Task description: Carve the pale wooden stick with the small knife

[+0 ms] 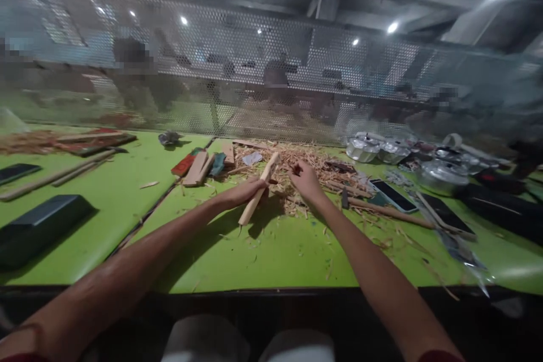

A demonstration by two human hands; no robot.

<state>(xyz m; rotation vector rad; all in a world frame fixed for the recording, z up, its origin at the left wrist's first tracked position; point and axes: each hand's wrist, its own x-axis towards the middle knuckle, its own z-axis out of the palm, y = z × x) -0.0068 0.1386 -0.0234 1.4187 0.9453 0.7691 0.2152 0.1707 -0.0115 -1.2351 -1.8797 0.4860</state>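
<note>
A pale wooden stick (259,191) is gripped around its middle by my left hand (248,189). It slants above the green tabletop, its lower end towards me. My right hand (305,178) is to the right of the stick and apart from it, its fingers curled together. Something small and dark shows at those fingertips, too blurred to name. Behind and beneath both hands spreads a heap of wood shavings (305,155). Small flat wood blocks (196,169) lie left of the heap, next to a red piece (183,164).
A hammer (382,209) and a phone (393,195) lie to the right, with shiny metal kettles (441,174) beyond. On the left are a dark green box (44,223) and long sticks (59,174). A perforated metal screen (254,68) closes off the back, people behind it.
</note>
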